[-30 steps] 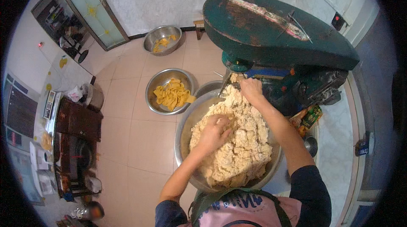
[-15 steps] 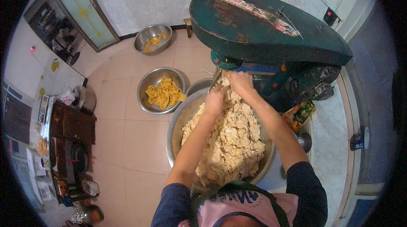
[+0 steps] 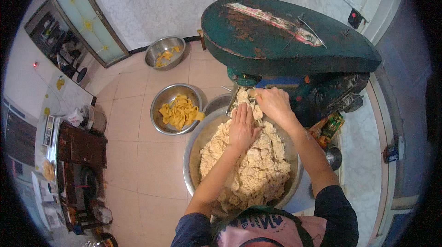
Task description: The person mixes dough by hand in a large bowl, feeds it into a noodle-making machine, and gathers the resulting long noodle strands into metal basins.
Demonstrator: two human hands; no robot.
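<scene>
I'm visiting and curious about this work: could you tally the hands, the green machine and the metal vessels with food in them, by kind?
Hands, left hand and right hand: 2
Green machine: 1
Large basin with crumbly dough: 1
Smaller bowls with yellow pieces, nearer bowl and farther bowl: 2
Total: 6

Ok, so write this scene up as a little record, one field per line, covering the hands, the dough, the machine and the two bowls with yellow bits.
Left hand: flat, palm down on dough
Right hand: curled beside dough at the machine; grip unclear
Crumbly dough: heaped in a large metal basin
Machine: worn green cover, beyond the basin
Nearer bowl: yellow strips
Farther bowl: fewer yellow pieces
</scene>
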